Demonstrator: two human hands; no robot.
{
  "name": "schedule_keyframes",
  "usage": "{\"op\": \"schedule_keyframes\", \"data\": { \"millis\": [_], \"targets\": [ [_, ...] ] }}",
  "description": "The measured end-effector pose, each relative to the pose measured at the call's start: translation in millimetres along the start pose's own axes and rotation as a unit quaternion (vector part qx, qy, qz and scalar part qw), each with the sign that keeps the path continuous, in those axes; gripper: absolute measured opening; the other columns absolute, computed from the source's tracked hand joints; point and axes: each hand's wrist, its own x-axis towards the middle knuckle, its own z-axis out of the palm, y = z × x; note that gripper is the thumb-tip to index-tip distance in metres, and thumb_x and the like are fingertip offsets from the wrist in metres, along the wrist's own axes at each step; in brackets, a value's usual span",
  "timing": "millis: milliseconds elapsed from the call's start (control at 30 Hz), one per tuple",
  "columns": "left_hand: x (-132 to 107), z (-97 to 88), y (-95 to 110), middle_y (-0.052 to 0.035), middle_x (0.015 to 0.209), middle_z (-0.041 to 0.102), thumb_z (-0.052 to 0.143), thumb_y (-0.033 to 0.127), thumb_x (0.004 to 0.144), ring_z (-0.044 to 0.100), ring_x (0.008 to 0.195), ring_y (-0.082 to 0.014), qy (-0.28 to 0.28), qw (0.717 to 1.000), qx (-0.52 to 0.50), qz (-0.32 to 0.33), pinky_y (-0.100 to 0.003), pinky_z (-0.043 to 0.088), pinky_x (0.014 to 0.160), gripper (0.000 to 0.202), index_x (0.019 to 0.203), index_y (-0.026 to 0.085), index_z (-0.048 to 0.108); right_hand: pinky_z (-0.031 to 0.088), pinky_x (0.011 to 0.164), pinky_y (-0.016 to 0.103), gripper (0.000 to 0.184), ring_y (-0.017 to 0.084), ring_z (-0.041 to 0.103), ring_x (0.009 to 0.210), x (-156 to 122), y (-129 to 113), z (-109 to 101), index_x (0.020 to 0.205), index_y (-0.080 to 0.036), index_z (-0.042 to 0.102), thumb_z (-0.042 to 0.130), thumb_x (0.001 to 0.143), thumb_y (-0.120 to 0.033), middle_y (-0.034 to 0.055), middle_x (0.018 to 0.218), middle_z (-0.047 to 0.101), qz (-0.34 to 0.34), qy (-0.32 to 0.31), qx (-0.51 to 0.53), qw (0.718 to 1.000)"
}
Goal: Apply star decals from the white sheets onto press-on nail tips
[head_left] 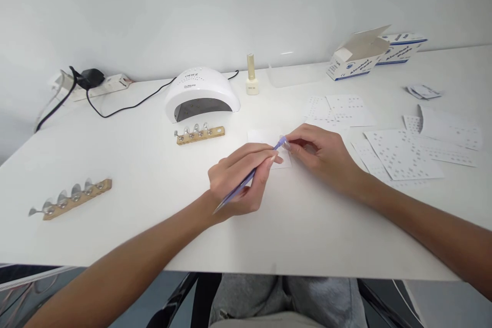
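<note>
My left hand (240,178) grips a thin purple pen-like tool (249,176) with its tip pointing up and to the right. The tip meets a small clear nail tip (286,143) pinched in the fingers of my right hand (323,156). Both hands rest on the white table (154,174), over a small white sheet (269,146). A wooden strip with several nail tips on it (200,134) lies just beyond my left hand. A second such strip (73,198) lies at the near left.
A white nail lamp (202,95) stands at the back centre, with a nail polish bottle (251,78) beside it. A power strip with black cable (90,82) sits back left. White dotted sheets (403,156) and open boxes (365,56) cover the right side.
</note>
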Motion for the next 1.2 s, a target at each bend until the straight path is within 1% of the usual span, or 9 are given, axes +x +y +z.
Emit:
{"op": "schedule_keyframes", "data": {
  "millis": [200,333,433,533,700,867,1000,1200],
  "targets": [
    [-2.6,2.9,-2.6,-0.003,0.078,0.075,0.052,0.0,0.085,0.071,0.078,-0.0131,-0.013,1.0,-0.01,-0.014,-0.023,0.061,0.063,0.024,0.088,0.016,0.07,0.049,0.07,0.033,0.011,0.018,0.063,0.081,-1.4,-1.3,0.7,0.089,-0.027,0.07,0.06,0.089,-0.026,0.0024,0.09,0.068,-0.008,-0.004,0.019,1.0],
    [-1.8,1.9,-1.3,-0.0039,0.076,0.074,0.052,-0.001,0.085,0.071,0.076,-0.0129,-0.014,1.0,-0.014,-0.014,-0.022,0.06,0.063,0.024,0.087,0.015,0.07,0.05,0.073,0.034,0.011,0.018,0.063,0.083,-2.2,-2.3,0.8,0.089,-0.027,0.071,0.06,0.088,-0.024,0.002,0.09,0.068,-0.01,0.007,0.033,0.999],
    [0.0,0.0,1.1,-0.0055,0.078,0.074,0.052,-0.001,0.086,0.071,0.077,-0.0128,-0.025,0.999,-0.017,-0.019,-0.021,0.059,0.063,0.024,0.087,0.014,0.071,0.051,0.073,0.034,0.011,0.018,0.063,0.081,-2.7,-3.7,0.7,0.087,-0.026,0.072,0.061,0.088,-0.022,0.0018,0.088,0.068,-0.008,0.023,0.06,0.998],
    [0.9,-0.9,2.5,-0.0052,0.081,0.075,0.051,-0.001,0.086,0.071,0.078,-0.0122,-0.029,0.999,-0.018,-0.023,-0.02,0.058,0.063,0.026,0.088,0.014,0.071,0.052,0.073,0.034,0.01,0.017,0.064,0.078,-3.0,-5.4,0.4,0.086,-0.027,0.071,0.063,0.086,-0.021,0.0011,0.088,0.068,0.003,0.035,0.087,0.996],
    [-1.8,1.5,0.2,-0.0052,0.079,0.074,0.052,-0.001,0.085,0.071,0.076,-0.0125,-0.021,0.999,-0.029,-0.019,-0.021,0.06,0.064,0.024,0.087,0.014,0.071,0.055,0.072,0.034,0.007,0.015,0.065,0.073,-2.2,-6.1,-0.1,0.084,-0.025,0.071,0.064,0.086,-0.022,0.0018,0.089,0.069,0.017,0.041,0.12,0.992],
    [-1.3,0.0,1.3,-0.0041,0.078,0.074,0.051,-0.001,0.085,0.071,0.075,-0.0122,-0.02,1.0,-0.02,-0.006,-0.02,0.059,0.062,0.024,0.087,0.014,0.07,0.056,0.072,0.032,0.009,0.014,0.065,0.073,-1.0,-2.9,-0.1,0.084,-0.024,0.071,0.065,0.085,-0.018,0.0016,0.087,0.068,-0.002,0.053,0.123,0.991],
    [3.2,-3.3,4.5,-0.0046,0.077,0.075,0.051,-0.003,0.085,0.071,0.078,-0.0125,-0.003,1.0,-0.003,-0.008,-0.02,0.058,0.061,0.025,0.088,0.013,0.07,0.056,0.072,0.03,0.014,0.013,0.065,0.073,-1.8,-1.3,0.3,0.083,-0.023,0.071,0.062,0.084,-0.013,0.0011,0.084,0.067,-0.006,0.041,0.125,0.991],
    [1.4,0.2,2.0,-0.0051,0.077,0.075,0.051,-0.004,0.085,0.071,0.079,-0.0121,-0.005,1.0,-0.018,0.003,-0.02,0.059,0.064,0.026,0.088,0.012,0.071,0.054,0.07,0.03,0.015,0.014,0.064,0.074,-2.7,-2.7,1.1,0.084,-0.023,0.073,0.063,0.084,-0.012,0.0018,0.084,0.067,-0.006,0.012,0.137,0.99]
  ]
}}
